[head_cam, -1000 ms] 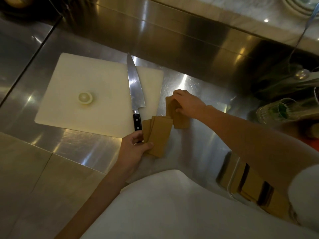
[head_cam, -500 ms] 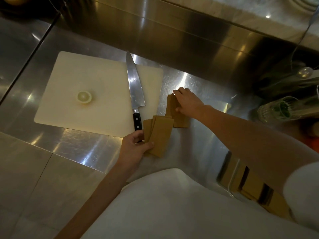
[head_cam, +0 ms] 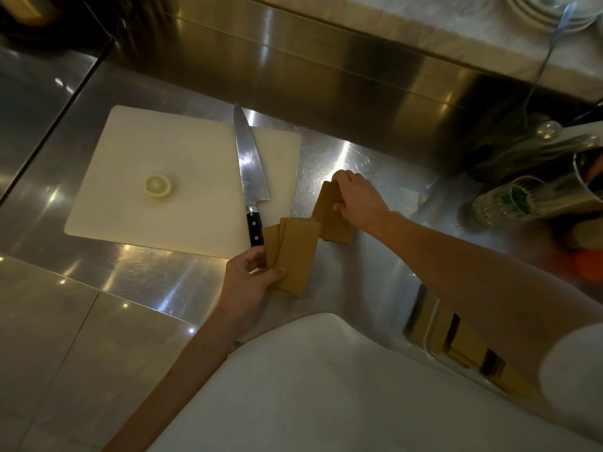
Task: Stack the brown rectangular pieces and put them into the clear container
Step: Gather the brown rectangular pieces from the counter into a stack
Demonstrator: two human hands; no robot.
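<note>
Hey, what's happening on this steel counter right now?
A person is gathering flat brown rectangular pieces. The left hand grips a fanned bunch beside the black-handled chef's knife; the right hand presses on a second pile on the counter. The clear container near their body already holds some.

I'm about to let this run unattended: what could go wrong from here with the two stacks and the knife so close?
The left hand holds its brown pieces fanned out, not squared, so some may slip when lifted. Its fingers sit right beside the knife handle, so a bump could shift the blade. The clear container is partly hidden under the right arm, so the right hand may clip its rim carrying the other pile.
</note>
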